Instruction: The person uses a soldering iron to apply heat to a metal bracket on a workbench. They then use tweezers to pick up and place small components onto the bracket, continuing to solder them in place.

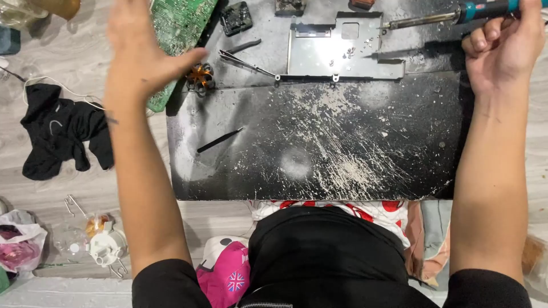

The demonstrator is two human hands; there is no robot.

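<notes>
Teal-handled soldering iron with a long dull metal shaft (451, 16), lying along the far edge of the scratched black work board (319, 148), long axis nearly left-to-right and tilted slightly, tip toward the centre and pointing at the upper right corner of the flat grey sheet-metal bracket (342, 48); handle end under the right hand (499, 48), fingers curled around the teal grip in a closed hold (exact finger placement partly cut off by the top of the view). Iron thus in the right hand's own grasp, well apart from the left hand (140, 48), so right arm plainly the nearer. Left hand open, fingers spread and palm down, raised above the green printed circuit board (180, 25) at the board's far left corner, holding nothing (contact with the circuit board not determinable). Just right of the left thumb, a small copper-wound coil (200, 76); beside that, slim metal tweezers (245, 63) with points aimed toward the bracket's lower left corner. A thin black pointed probe (220, 140) lying diagonally on the near left part of the work board, apart from both hands. Off the board to the left, a crumpled black cloth (60, 131) on the pale wooden floor (51, 194).
</notes>
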